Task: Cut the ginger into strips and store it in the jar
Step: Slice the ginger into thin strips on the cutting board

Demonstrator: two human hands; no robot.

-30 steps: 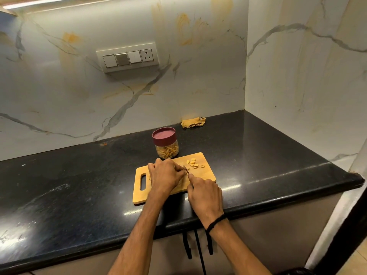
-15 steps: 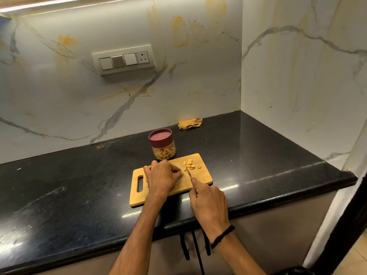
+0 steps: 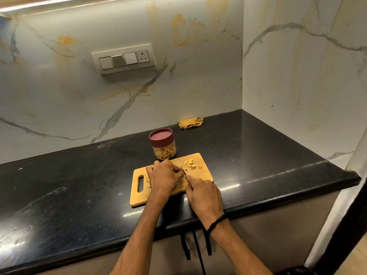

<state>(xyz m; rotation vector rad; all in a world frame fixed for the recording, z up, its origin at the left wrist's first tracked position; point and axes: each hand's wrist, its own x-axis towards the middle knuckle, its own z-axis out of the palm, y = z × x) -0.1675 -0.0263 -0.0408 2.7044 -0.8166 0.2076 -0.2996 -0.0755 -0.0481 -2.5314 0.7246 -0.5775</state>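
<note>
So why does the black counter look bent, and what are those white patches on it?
Head view: the wide-angle lens bows the countertop's front edge; the white patches are glare, likely from the light strip atop the wall; the right hand looks sharp, though its knife shows only as a sliver.

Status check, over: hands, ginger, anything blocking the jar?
Left hand curled on board, what it pins hidden. Right hand grips knife. Ginger slices loose on board. Jar behind board, lid on.
</note>
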